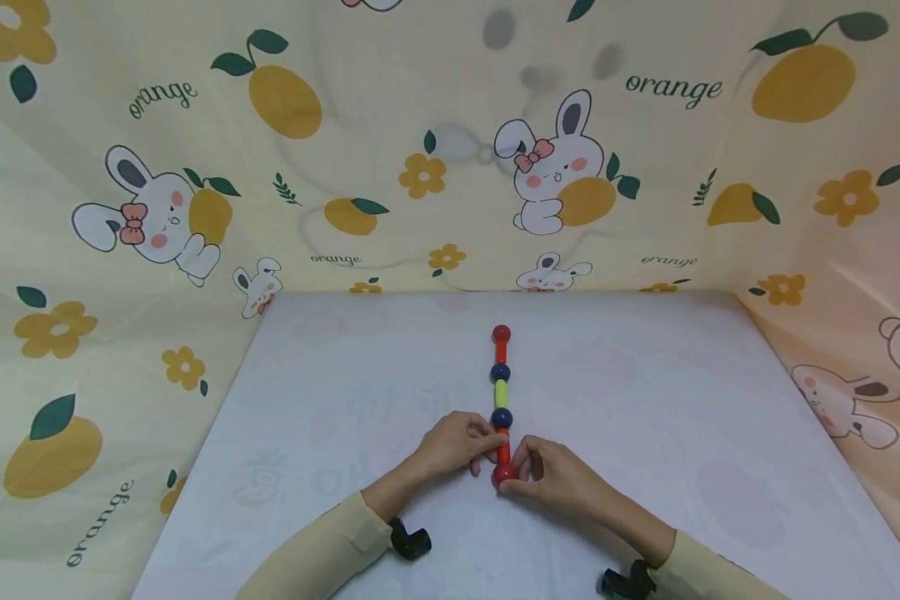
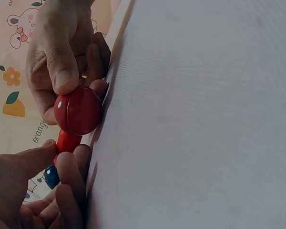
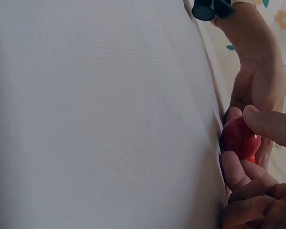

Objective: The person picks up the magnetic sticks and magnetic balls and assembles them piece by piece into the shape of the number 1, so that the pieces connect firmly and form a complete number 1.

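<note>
A straight chain of balls and rods lies on the table, pointing away from me in the head view. At its near end is a red ball (image 1: 505,476), followed by a red rod (image 1: 503,451), a dark blue ball (image 1: 502,417), a yellow-green rod (image 1: 501,395), another dark blue ball (image 1: 500,372), a far red rod (image 1: 501,352) and a far red ball (image 1: 502,333). My left hand (image 1: 453,442) pinches the near red rod between thumb and fingers. From the right, my right hand (image 1: 562,473) grips the near red ball, its thumb and fingertips on the ball's sides.
The white tabletop (image 1: 330,358) carries the chain and both hands. Behind and beside it hangs a cream cloth (image 1: 450,100) printed with oranges, flowers and rabbits. Black wrist pieces show beside the left sleeve (image 1: 322,542) and the right sleeve (image 1: 708,571).
</note>
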`<state>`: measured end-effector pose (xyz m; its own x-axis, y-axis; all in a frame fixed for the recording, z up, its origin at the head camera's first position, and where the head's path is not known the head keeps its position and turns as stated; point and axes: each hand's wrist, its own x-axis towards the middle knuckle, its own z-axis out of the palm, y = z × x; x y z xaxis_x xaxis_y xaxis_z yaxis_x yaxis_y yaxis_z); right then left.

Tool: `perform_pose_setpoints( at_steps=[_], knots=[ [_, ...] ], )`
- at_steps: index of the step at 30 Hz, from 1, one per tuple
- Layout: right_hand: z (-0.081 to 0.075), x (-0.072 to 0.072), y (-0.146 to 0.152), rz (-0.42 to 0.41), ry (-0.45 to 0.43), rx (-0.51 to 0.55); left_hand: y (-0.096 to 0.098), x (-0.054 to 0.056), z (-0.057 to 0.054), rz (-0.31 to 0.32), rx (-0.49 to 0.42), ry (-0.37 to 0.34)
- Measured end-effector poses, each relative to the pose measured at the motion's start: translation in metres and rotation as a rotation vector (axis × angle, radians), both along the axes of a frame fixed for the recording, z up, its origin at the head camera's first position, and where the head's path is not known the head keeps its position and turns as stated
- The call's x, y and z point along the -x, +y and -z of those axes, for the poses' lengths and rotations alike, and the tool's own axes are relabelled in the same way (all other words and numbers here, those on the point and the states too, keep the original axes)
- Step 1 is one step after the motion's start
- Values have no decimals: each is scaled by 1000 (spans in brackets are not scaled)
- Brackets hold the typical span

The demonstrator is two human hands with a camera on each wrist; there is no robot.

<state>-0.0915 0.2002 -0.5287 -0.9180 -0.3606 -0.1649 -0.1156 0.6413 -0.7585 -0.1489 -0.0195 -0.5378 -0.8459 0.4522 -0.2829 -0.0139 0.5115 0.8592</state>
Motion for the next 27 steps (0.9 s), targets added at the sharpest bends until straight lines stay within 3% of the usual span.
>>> perform_pose_setpoints(
  at_steps=[20,27],
  knots=[
    [-13,6,12,-54,-32,14,-11,-3,-6,-6,-66,-47],
    [-22,15,27,-13,-1,-10,-27,1,-13,46,-9,20]
  ],
)
